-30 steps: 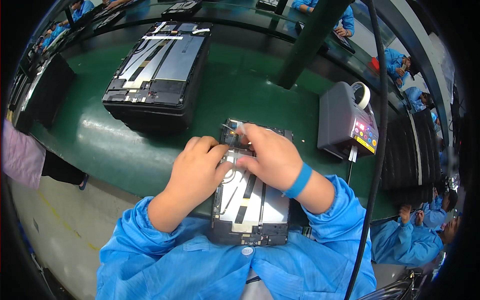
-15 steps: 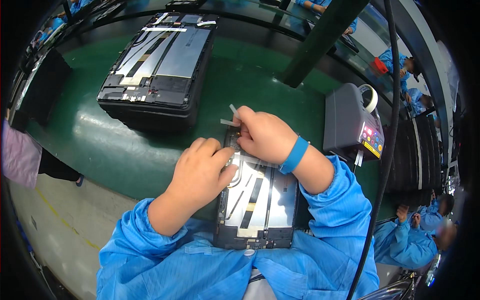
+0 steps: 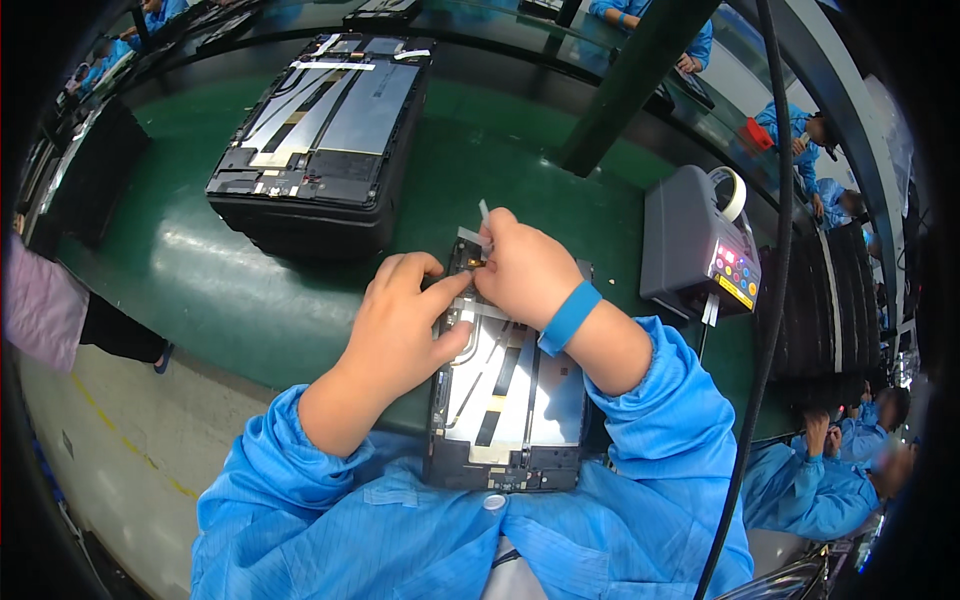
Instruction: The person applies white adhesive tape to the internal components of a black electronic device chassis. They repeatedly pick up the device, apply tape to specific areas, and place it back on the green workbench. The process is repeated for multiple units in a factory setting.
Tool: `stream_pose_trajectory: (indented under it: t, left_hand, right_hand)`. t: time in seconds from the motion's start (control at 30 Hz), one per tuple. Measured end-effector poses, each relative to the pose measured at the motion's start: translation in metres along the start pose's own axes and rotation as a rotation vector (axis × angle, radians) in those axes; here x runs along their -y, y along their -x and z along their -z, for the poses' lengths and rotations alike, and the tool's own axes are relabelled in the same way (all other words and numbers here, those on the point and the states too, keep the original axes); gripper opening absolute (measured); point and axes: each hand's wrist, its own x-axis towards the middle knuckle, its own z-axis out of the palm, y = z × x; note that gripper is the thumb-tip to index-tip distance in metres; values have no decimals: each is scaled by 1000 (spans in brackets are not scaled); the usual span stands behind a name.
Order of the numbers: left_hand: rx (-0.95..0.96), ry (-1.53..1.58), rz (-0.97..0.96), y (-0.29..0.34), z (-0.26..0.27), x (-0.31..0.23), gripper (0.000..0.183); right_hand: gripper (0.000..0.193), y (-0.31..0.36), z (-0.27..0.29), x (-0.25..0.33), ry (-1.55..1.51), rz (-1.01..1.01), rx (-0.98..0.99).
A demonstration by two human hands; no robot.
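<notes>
An opened tablet (image 3: 515,400) with silver panels, dark flex cables and a black frame lies in front of me, its lower edge close to my body. My right hand (image 3: 530,270), wearing a blue wristband (image 3: 571,317), pinches a short whitish tape strip (image 3: 485,213) over the tablet's far end. Another pale tape piece (image 3: 470,237) shows at the far left corner. My left hand (image 3: 400,315) rests along the left edge, index finger reaching to the right fingertips, thumb apart over the panel. Beneath the fingers, the contact spot is hidden. Clear tape (image 3: 485,309) crosses the panel's upper part.
A stack of similar opened tablets (image 3: 320,130) stands at the far left on the green table (image 3: 500,130). To the right sits a grey tape dispenser (image 3: 690,240) with a tape roll (image 3: 733,195). A dark post (image 3: 625,100) and black cable (image 3: 770,330) rise nearby. Co-workers sit around.
My right hand has turned slightly and come nearer the tablet's far left corner, the tape strip tilting more upright. The left index finger has straightened toward it. The whole view has shifted a little.
</notes>
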Motion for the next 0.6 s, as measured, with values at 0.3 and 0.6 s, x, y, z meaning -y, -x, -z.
stream_pose_trajectory:
  t: [0.3, 0.6]
  left_hand:
    - [86, 48, 3, -2, 2, 6, 35]
    - [97, 40, 27, 0, 0, 10, 32]
  right_hand:
    - [18, -1, 35, -17, -110, 266, 156]
    - [23, -8, 17, -12, 86, 400, -211]
